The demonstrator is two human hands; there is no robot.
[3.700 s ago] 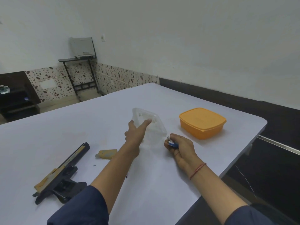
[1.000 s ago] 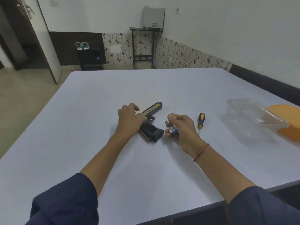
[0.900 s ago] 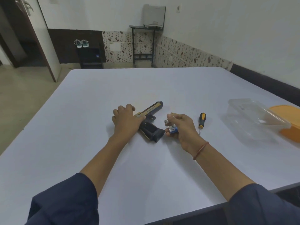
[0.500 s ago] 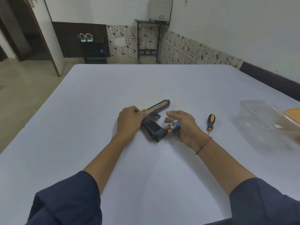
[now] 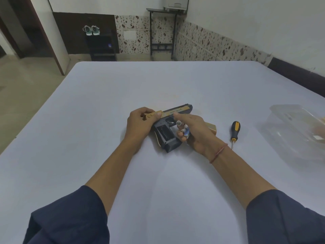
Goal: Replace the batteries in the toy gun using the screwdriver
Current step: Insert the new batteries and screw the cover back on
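Observation:
A black and gold toy gun (image 5: 168,136) lies on its side in the middle of the white table (image 5: 105,95), its grip compartment open and facing up. My left hand (image 5: 140,124) grips the rear of the gun's slide. My right hand (image 5: 195,132) hovers just right of the grip and holds several small batteries (image 5: 184,132) in its curled fingers. The gold battery cover (image 5: 212,128) peeks out behind my right hand. A screwdriver (image 5: 234,132) with a black and yellow handle lies to the right of it.
A clear plastic container (image 5: 295,131) stands at the right edge of the table. Beyond the far table edge are a tiled wall, a black stand, a shoe rack with shoes and a doorway at the left.
My right hand has moved with the batteries closer to the gun's open grip. My left hand has shifted its hold along the slide. The view has tilted down.

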